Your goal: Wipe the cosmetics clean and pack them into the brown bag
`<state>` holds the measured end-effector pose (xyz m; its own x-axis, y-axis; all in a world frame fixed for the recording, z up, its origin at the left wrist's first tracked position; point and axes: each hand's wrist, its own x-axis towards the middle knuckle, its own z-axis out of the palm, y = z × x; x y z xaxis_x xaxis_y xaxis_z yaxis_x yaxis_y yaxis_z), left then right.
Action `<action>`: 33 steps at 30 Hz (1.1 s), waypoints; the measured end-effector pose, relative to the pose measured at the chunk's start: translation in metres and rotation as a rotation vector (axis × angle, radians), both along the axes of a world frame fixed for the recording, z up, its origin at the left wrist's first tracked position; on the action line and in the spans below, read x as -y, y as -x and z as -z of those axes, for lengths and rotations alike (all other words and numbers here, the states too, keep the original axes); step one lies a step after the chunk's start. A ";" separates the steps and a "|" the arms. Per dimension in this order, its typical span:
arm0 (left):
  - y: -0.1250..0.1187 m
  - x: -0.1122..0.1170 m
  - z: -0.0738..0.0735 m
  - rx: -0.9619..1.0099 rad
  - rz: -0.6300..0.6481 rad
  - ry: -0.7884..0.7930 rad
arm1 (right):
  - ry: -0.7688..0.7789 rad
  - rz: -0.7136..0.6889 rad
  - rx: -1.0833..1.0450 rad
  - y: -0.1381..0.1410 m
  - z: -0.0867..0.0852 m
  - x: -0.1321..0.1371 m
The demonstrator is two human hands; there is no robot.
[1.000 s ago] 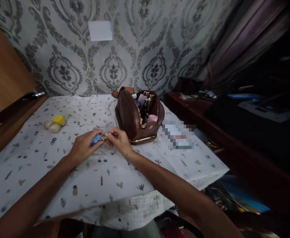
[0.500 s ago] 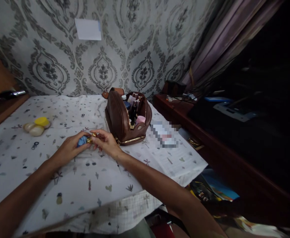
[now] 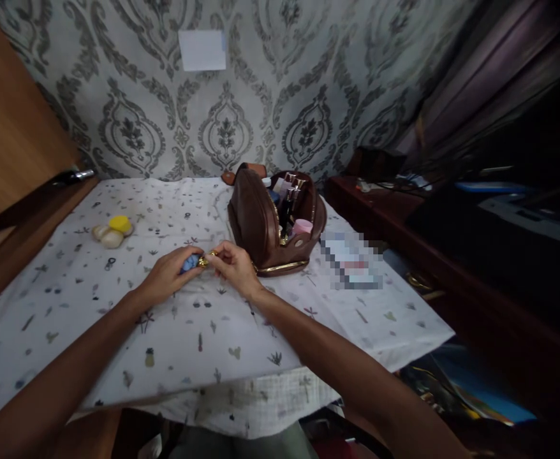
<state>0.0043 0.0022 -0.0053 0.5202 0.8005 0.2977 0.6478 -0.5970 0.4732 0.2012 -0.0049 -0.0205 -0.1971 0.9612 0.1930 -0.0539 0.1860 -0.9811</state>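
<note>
Both hands [image 3: 203, 271] pinch blue-gold item [image 3: 194, 261], just beside brown pouch [image 3: 261, 223].

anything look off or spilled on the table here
Nothing is spilled or broken. The brown pouch stands unzipped with cosmetics poking out of its top. The printed cloth is rumpled and hangs over the near edge. Both hands, left hand and right hand, pinch a small blue and gold item.

A brown toiletry bag [image 3: 265, 223] stands open on the printed tablecloth [image 3: 117, 306], packed with bottles. A yellow-capped jar [image 3: 120, 224] and pale sponges [image 3: 108, 237] lie far left. A white paper [image 3: 202, 50] hangs on the patterned wallpaper [image 3: 309, 95].
</note>
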 end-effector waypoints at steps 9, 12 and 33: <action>-0.001 0.004 -0.002 0.077 0.088 -0.008 | 0.006 0.081 0.060 0.000 0.000 0.000; -0.001 0.004 -0.003 0.094 0.054 0.015 | -0.020 0.056 0.043 -0.001 0.000 -0.001; 0.012 -0.007 -0.011 0.000 0.024 0.005 | -0.078 0.144 0.236 -0.003 -0.005 0.002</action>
<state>-0.0073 0.0090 0.0053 0.5393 0.7892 0.2939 0.6333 -0.6101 0.4761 0.2042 -0.0073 -0.0156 -0.1082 0.9665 0.2326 0.2070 0.2508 -0.9457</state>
